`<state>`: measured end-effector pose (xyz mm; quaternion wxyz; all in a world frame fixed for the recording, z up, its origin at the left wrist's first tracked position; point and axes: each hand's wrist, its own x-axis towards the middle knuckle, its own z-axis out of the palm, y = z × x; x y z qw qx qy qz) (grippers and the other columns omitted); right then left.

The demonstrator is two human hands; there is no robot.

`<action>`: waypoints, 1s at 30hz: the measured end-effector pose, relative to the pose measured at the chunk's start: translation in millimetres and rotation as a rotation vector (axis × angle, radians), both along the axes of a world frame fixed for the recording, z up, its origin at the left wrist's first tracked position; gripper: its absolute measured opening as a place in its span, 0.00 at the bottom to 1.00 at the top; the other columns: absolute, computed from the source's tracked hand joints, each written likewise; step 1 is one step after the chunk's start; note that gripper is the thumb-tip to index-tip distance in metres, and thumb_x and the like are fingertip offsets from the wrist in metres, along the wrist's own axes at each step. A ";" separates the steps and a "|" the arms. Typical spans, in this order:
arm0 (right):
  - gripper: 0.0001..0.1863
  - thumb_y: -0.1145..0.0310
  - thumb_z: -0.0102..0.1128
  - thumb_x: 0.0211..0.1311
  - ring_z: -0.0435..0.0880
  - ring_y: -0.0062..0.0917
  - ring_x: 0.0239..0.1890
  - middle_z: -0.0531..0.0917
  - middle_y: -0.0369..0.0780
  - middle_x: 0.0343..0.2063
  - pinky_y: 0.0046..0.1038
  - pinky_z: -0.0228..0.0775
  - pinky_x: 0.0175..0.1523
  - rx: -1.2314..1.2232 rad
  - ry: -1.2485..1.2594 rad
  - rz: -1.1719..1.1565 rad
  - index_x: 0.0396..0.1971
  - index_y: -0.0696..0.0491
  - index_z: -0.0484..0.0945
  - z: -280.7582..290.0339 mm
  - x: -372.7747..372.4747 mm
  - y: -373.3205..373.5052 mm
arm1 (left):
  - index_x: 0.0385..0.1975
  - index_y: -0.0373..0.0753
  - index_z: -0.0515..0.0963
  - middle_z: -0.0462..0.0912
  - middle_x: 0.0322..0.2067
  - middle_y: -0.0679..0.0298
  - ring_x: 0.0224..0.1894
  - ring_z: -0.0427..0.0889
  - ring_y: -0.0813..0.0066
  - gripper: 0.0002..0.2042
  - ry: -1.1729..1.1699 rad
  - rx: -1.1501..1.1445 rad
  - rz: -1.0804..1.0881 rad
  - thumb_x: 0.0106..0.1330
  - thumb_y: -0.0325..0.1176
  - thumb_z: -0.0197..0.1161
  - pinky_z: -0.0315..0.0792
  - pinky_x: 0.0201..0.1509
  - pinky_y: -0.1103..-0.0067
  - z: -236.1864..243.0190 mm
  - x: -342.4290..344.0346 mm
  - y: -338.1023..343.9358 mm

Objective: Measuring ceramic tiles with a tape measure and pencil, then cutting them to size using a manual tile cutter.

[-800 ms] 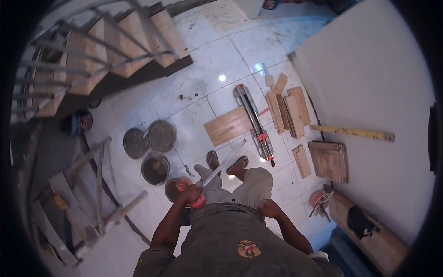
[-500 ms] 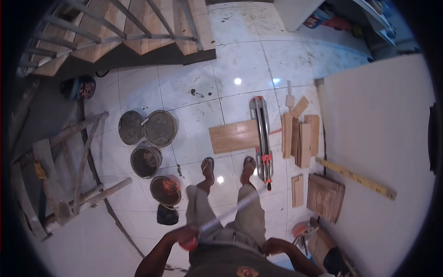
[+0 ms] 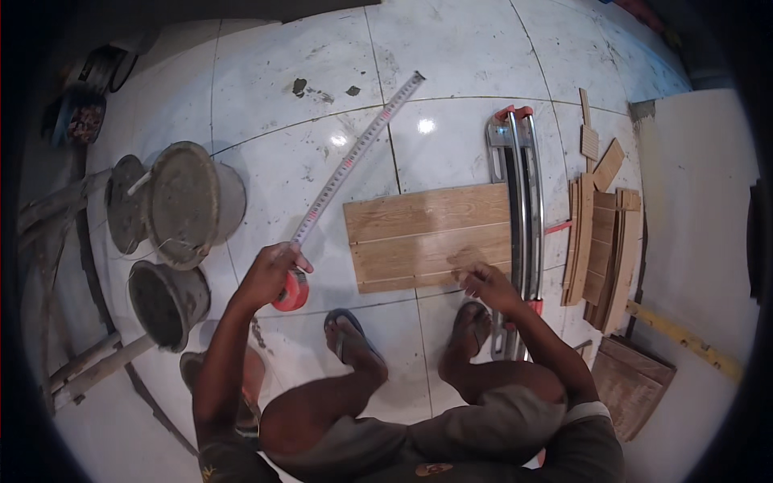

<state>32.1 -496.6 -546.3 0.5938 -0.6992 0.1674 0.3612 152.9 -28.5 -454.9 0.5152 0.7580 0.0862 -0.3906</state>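
Observation:
My left hand (image 3: 274, 274) is closed around a red tape measure (image 3: 291, 291). Its white blade (image 3: 346, 165) sticks out far forward and to the right, the tip hanging over the floor left of the tile cutter. Between my feet and that tip lies a wood-look tile (image 3: 427, 229) with lengthwise lines, its right end at the rails of a manual tile cutter (image 3: 522, 201). Over the tile's near right part my right hand (image 3: 483, 283) hovers with fingers apart and somewhat blurred, holding nothing that I can see. Whether it touches the tile I cannot tell.
Buckets with grey mortar (image 3: 193, 201) stand at the left, beside a wooden frame (image 3: 88, 362). Cut tile strips (image 3: 600, 249) lie right of the cutter, with a yellow level (image 3: 684, 342) and stacked brown tiles (image 3: 632, 386) nearer. A white wall panel (image 3: 700, 201) borders the right.
I have gone from standing to crouching, so the floor looks closer. The tape blade now points forward instead of across my legs. My right hand has moved from my waist to the tile.

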 end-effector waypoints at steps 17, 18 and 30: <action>0.35 0.72 0.63 0.63 0.84 0.45 0.50 0.79 0.48 0.55 0.44 0.81 0.49 -1.135 -0.913 0.532 0.71 0.42 0.67 7.5 113.8 -26.8 | 0.48 0.34 0.80 0.88 0.33 0.61 0.39 0.83 0.78 0.21 0.149 -0.318 -0.408 0.84 0.45 0.44 0.75 0.49 0.78 -121.9 -38.2 -20.6; 0.34 0.72 0.60 0.63 0.85 0.44 0.49 0.81 0.47 0.52 0.46 0.81 0.47 -1.157 -0.850 0.603 0.70 0.43 0.67 1.6 117.8 -21.9 | 0.48 0.34 0.80 0.88 0.33 0.61 0.39 0.83 0.78 0.21 0.137 -0.306 -0.393 0.84 0.45 0.44 0.75 0.49 0.78 -123.6 -37.1 -17.1; 0.24 0.70 0.55 0.68 0.85 0.47 0.47 0.79 0.45 0.51 0.47 0.81 0.47 -1.125 -0.675 0.493 0.64 0.45 0.74 -46.0 114.0 0.3 | 0.45 0.37 0.76 0.87 0.36 0.49 0.43 0.86 0.47 0.17 -0.348 0.414 -0.562 0.78 0.46 0.51 0.76 0.50 0.58 -148.1 57.7 -16.7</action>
